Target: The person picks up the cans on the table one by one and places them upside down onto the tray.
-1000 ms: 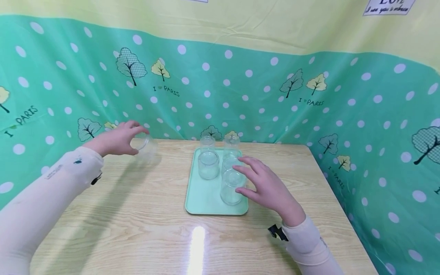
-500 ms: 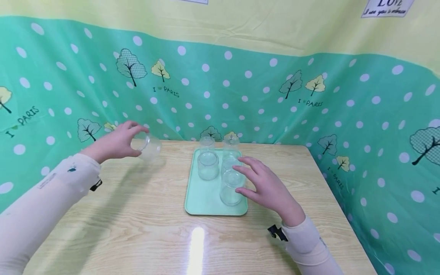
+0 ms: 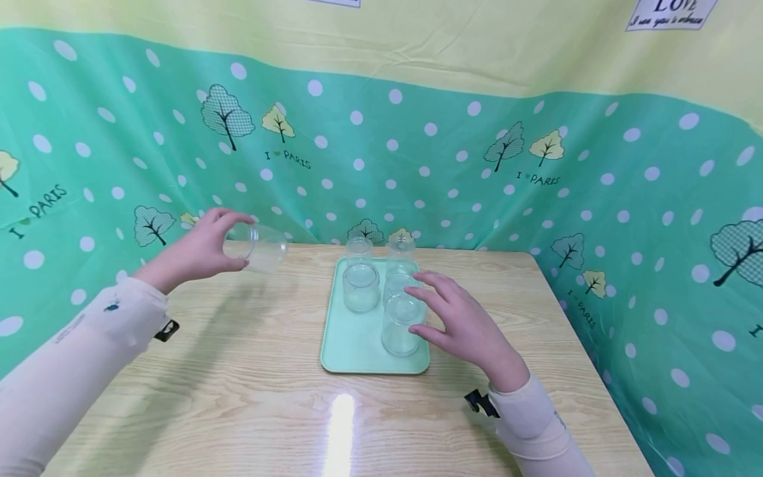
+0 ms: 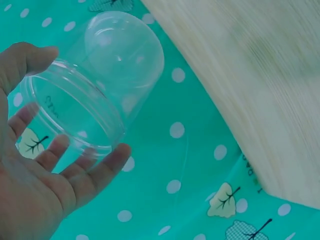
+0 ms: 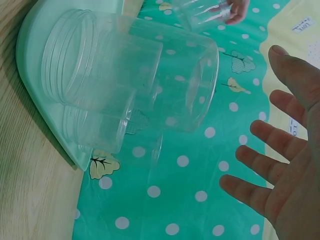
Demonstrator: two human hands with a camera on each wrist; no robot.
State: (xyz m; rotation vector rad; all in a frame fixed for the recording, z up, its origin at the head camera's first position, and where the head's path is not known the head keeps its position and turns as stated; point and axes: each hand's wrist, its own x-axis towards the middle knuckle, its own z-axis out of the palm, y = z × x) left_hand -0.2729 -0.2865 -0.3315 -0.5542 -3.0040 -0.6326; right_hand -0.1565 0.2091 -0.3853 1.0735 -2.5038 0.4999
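Observation:
My left hand (image 3: 203,246) holds a clear plastic jar (image 3: 268,252) by its threaded mouth, thumb on one side and fingers on the other. The jar is in the air left of the tray, tipped on its side, base pointing right; in the left wrist view nothing shows inside the jar (image 4: 125,60). My right hand (image 3: 465,324) hovers at the tray's right side, fingers spread and relaxed. Nearest to it stands another clear jar (image 3: 401,338), mouth down; a gap separates that jar (image 5: 140,65) from my fingers in the right wrist view.
Several clear jars, among them a front-left one (image 3: 361,291), stand in two columns on the light green tray (image 3: 357,348). The tray lies on a wood-grain table (image 3: 250,397). A green and yellow printed cloth (image 3: 334,126) hangs behind and at the sides.
The jar in my left hand has tilted further, its base swinging up and to the right. The left forearm has shifted slightly down and left. My right hand and the tray jars stay put.

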